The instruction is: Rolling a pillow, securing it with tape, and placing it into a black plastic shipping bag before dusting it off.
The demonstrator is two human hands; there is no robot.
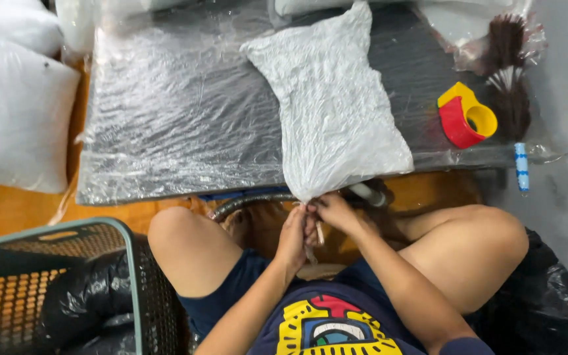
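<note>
A white pillow sealed in a clear, wrinkled plastic bag (pixel 330 105) lies on a low surface covered with plastic sheet (pixel 172 112), its near end hanging over the edge. My left hand (pixel 294 238) and my right hand (pixel 333 212) meet at that gathered bag end, both pinching the twisted plastic. A flexible grey hose (pixel 248 202) with a white nozzle tip (pixel 369 194) runs under the edge just behind my hands. I sit cross-legged, knees either side.
A red and yellow tape dispenser (pixel 465 118) and a dark brush with a blue-white handle (pixel 511 85) lie at the right. White pillows (pixel 14 125) are stacked left. A dark mesh basket holding a black bag (pixel 54 289) stands near my left knee.
</note>
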